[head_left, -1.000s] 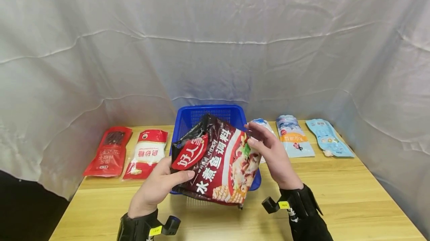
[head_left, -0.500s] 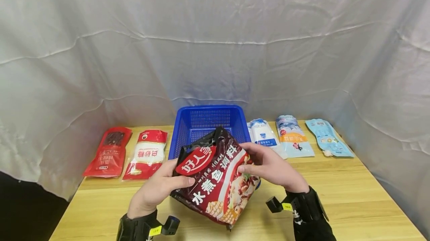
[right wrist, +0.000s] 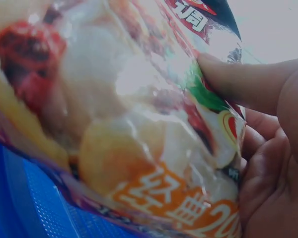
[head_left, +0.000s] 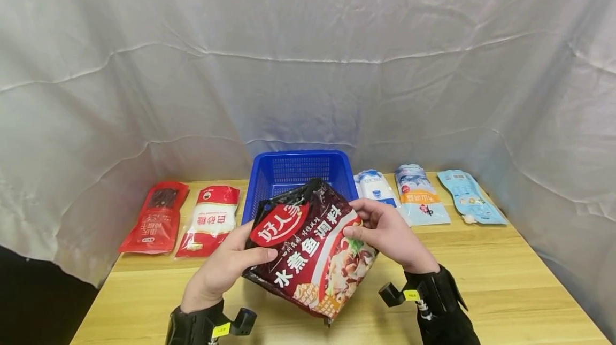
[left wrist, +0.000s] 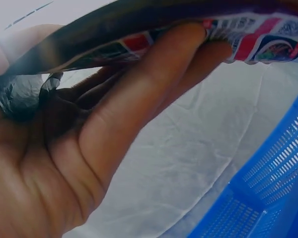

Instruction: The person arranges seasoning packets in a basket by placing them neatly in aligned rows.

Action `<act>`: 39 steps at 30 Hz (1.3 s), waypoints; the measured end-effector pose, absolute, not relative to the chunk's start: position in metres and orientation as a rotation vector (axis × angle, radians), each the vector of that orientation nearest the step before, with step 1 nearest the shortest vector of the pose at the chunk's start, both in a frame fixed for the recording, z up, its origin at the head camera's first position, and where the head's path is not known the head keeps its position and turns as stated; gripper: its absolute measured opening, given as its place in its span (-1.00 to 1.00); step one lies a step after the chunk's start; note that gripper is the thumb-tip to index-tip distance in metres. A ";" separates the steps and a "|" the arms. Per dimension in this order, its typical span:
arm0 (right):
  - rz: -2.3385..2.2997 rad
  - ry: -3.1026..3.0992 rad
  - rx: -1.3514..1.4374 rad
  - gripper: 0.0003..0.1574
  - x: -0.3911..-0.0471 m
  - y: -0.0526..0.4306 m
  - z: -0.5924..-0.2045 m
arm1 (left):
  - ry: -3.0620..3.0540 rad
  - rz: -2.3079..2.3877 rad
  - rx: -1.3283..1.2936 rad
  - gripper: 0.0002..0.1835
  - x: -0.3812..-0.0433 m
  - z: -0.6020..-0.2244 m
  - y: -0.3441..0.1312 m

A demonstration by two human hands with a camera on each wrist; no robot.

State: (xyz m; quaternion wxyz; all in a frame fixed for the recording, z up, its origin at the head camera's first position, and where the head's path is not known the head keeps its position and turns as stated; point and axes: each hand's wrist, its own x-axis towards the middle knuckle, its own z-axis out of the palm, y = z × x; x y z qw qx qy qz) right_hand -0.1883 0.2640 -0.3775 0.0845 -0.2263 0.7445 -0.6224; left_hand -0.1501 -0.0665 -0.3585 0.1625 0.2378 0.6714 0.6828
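A dark red seasoning packet [head_left: 308, 251] with white lettering and a food picture is held tilted in front of the blue basket [head_left: 255, 174]. My left hand [head_left: 226, 262] grips its left edge, thumb on the front; the left wrist view shows that hand's fingers [left wrist: 144, 94] supporting the back. At the right edge, my right hand [head_left: 392, 232] pinches the packet, its thumb on the printed front and the other fingers behind. In the right wrist view the packet [right wrist: 104, 99] fills most of the picture. Its lower part hides much of the basket.
Left of the basket lie a red packet [head_left: 156, 219] and a red-and-white sugar bag [head_left: 210, 221]. To the right are a white-and-blue bag [head_left: 377, 187], a blue-and-orange pouch [head_left: 420, 195] and a light blue pouch [head_left: 471, 198]. Grey cloth [head_left: 308, 56] surrounds the wooden table [head_left: 481, 281].
Since a second ago the packet has come down and nearer, tilting further, uncovering more of the basket and the white-and-blue bag. My right hand has moved slightly lower with it; both hands keep hold.
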 end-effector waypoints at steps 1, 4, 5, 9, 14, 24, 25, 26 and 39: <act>-1.876 2.220 -0.663 -0.51 -0.188 0.264 -0.378 | 1.913 1.962 0.692 -0.40 -0.150 -0.359 -0.067; -1.928 2.217 -0.627 -0.52 -0.188 0.263 -0.378 | 1.911 2.012 0.737 -0.44 -0.151 -0.359 -0.067; -1.944 2.219 -0.615 -0.53 -0.188 0.262 -0.378 | 1.915 2.030 0.746 -0.46 -0.152 -0.358 -0.068; -2.008 2.219 -0.559 -0.52 -0.187 0.261 -0.378 | 1.932 2.107 0.719 -0.48 -0.153 -0.358 -0.068; -2.146 2.138 -0.469 -0.50 -0.187 0.258 -0.380 | 1.957 2.204 0.667 -0.49 -0.155 -0.356 -0.067; -2.350 2.070 -0.277 -0.50 -0.188 0.243 -0.382 | 1.971 2.193 0.506 -0.44 -0.160 -0.361 -0.054; -2.363 2.063 -0.258 -0.51 -0.187 0.241 -0.382 | 1.987 2.184 0.484 -0.45 -0.161 -0.362 -0.053; -2.379 2.049 -0.241 -0.52 -0.187 0.240 -0.382 | 2.003 2.173 0.465 -0.45 -0.161 -0.362 -0.052; -2.673 1.772 0.016 -0.61 -0.183 0.212 -0.386 | 2.126 2.031 0.425 -0.37 -0.166 -0.370 -0.044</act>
